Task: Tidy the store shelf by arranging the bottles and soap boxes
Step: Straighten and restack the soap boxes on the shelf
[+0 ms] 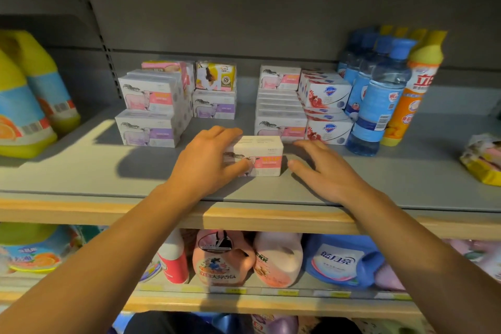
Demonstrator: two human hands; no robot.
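The left hand (208, 160) has its grip around a soap box (257, 156); the right hand (325, 168) lies open beside it.

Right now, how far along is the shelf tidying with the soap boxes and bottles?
Partly done. Done: white soap boxes stacked at the back left, more by the red-and-white boxes, and blue-capped clear bottles lined up right. In hand: the left hand grips one pink-labelled white soap box standing alone near the front; the right hand is open beside it. Left: placing that box, and the yellow packet at the right edge.
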